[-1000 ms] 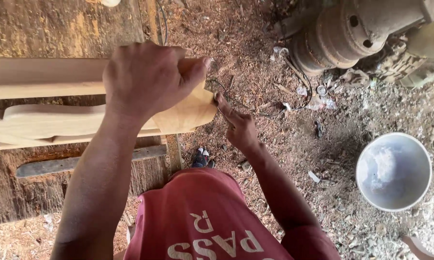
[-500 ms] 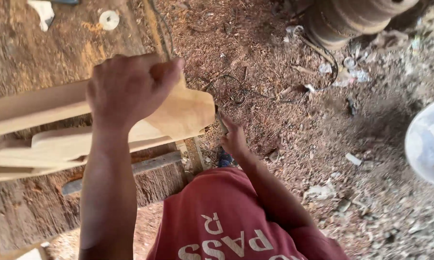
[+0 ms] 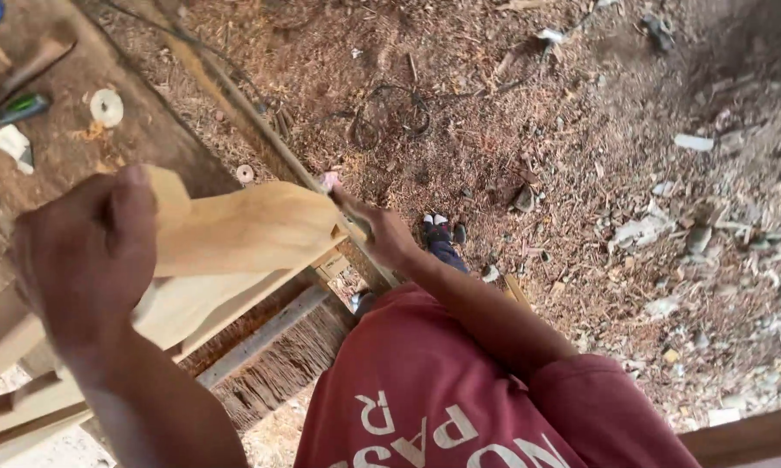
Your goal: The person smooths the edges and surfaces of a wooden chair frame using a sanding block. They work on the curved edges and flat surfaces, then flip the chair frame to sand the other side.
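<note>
Head view, looking straight down: a person in a dark red shirt (image 3: 460,390) with pale lettering across it stood at a rough wooden desk (image 3: 87,147). The left hand (image 3: 83,251) was closed in a fist around the upper edge of a curved piece of pale wood (image 3: 243,230) — a shaped, smooth-sawn board held out past the desk's edge, over other pale boards (image 3: 26,381) stacked below it. The right hand (image 3: 382,230) reached to the far tip of that curved piece; its fingers seemed to pinch or press there, though whether they truly gripped could not be told.

The curved wood looked stiff and dry, probably light enough for one hand, with bare faces that would give good grip. Its narrow tip looked the weakest part, so the broad middle or the thick end by the left hand seemed the safer place to hold.

On the desk lay a small white disc (image 3: 106,107), a green-handled tool (image 3: 19,107) and a scrap of white paper (image 3: 7,143). The ground (image 3: 633,173) was covered in wood shavings and chips, with a loop of wire (image 3: 390,121) and white litter scraps (image 3: 694,141) — no readable signs.
</note>
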